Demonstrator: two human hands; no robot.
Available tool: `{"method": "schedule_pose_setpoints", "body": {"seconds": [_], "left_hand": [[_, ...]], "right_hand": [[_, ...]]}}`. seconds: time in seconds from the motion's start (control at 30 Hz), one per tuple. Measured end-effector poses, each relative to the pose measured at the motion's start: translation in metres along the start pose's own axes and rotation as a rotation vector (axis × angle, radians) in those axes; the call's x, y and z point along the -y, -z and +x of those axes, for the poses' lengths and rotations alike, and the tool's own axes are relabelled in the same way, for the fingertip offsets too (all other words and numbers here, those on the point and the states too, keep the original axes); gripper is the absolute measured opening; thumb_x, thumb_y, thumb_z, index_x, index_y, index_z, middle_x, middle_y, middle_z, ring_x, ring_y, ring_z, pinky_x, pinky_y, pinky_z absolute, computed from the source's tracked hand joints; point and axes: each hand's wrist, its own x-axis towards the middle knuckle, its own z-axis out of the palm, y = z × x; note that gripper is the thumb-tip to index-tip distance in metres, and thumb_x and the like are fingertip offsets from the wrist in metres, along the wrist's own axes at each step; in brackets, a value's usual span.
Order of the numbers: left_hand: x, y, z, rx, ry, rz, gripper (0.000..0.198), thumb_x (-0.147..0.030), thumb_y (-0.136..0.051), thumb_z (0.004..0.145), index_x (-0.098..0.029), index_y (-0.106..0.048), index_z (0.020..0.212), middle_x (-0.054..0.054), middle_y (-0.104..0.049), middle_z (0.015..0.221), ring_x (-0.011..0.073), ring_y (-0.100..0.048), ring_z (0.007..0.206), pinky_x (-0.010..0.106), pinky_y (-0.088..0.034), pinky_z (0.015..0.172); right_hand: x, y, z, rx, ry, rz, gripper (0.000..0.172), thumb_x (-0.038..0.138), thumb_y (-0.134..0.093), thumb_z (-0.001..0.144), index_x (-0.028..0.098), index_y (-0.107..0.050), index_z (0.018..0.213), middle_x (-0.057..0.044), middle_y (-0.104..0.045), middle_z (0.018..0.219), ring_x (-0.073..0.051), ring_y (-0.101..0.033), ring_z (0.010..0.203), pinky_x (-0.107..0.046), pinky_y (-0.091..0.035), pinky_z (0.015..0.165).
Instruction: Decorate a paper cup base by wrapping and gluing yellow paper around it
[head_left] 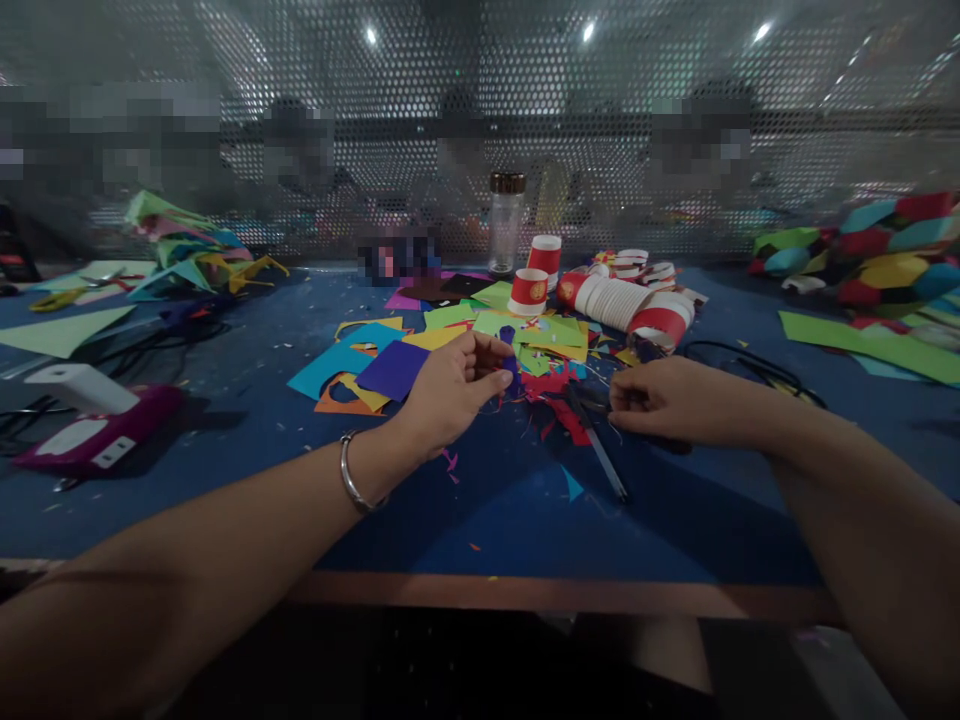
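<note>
Purple paper piece (511, 364) pinched in left hand (452, 388); right hand (660, 397) curled, grip unclear.

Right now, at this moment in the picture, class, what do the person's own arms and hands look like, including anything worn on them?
The left hand and right hand are ungloved. A narrow, shiny, silver-coloured bangle circles the left wrist; none shows on the right. No sleeves cover the visible forearms.
</note>
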Motion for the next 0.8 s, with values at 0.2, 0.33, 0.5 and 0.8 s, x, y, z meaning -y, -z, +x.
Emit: {"method": "schedule_pose_setpoints", "body": {"seconds": [0.2, 0.33, 0.5, 0.8], "left_hand": [[-0.001, 0.001, -0.002, 0.032, 0.001, 0.01, 0.027, -0.009, -0.073, 0.074, -0.016, -0.072, 0.1, 0.002, -0.07, 0.087, 0.012, -0.063, 0.077, 0.026, -0.052, 0.072], [-0.002, 0.001, -0.001, 0.048, -0.002, 0.029, 0.026, -0.009, -0.071, 0.075, -0.016, -0.073, 0.1, 0.001, -0.067, 0.082, 0.0102, -0.059, 0.069, 0.026, -0.051, 0.069], [0.001, 0.002, 0.0, 0.075, 0.005, 0.053, 0.03, -0.008, -0.07, 0.073, -0.015, -0.072, 0.102, 0.001, -0.068, 0.087, 0.01, -0.059, 0.07, 0.025, -0.051, 0.068], [-0.002, 0.001, -0.001, 0.074, 0.017, 0.086, 0.034, -0.007, -0.071, 0.074, -0.014, -0.071, 0.107, 0.003, -0.069, 0.097, 0.0085, -0.058, 0.072, 0.027, -0.051, 0.072]], "right_hand": [[0.005, 0.0, -0.001, -0.072, -0.028, -0.065, 0.023, 0.024, -0.066, 0.074, 0.026, -0.052, 0.055, 0.001, -0.057, 0.047, -0.016, -0.052, 0.044, -0.033, -0.035, 0.051], [0.009, 0.003, -0.001, -0.094, -0.054, -0.15, 0.024, 0.027, -0.064, 0.074, 0.025, -0.05, 0.055, 0.0, -0.058, 0.051, -0.016, -0.053, 0.048, -0.032, -0.036, 0.053], [0.012, 0.006, -0.002, -0.102, -0.076, -0.213, 0.018, 0.031, -0.061, 0.076, 0.024, -0.052, 0.061, 0.0, -0.061, 0.057, -0.017, -0.056, 0.055, -0.03, -0.038, 0.057], [0.012, 0.004, -0.001, -0.143, -0.121, -0.249, 0.015, 0.029, -0.06, 0.076, 0.025, -0.051, 0.065, -0.002, -0.061, 0.06, -0.019, -0.055, 0.057, -0.032, -0.037, 0.057]]}}
